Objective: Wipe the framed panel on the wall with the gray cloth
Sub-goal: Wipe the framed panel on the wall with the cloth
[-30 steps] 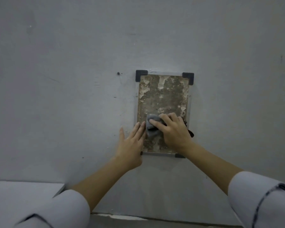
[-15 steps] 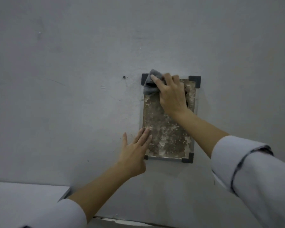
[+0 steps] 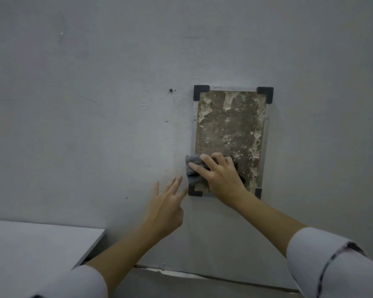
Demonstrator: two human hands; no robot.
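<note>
A framed panel (image 3: 230,130) hangs on the grey wall, its brown mottled face held by black corner brackets. My right hand (image 3: 222,177) presses the gray cloth (image 3: 192,171) against the panel's lower left part, the cloth bunched under my fingers and spilling past the frame's left edge. My left hand (image 3: 166,205) lies flat on the wall just left of the bottom left bracket, fingers spread, holding nothing.
A small screw hole (image 3: 170,90) marks the wall left of the panel's top. A white ledge (image 3: 41,244) juts out at the lower left. A seam (image 3: 181,273) runs along the wall's base.
My right hand has swept the cloth from the panel's top left corner down to its bottom left part. My left hand has slid slightly left, off the frame.
</note>
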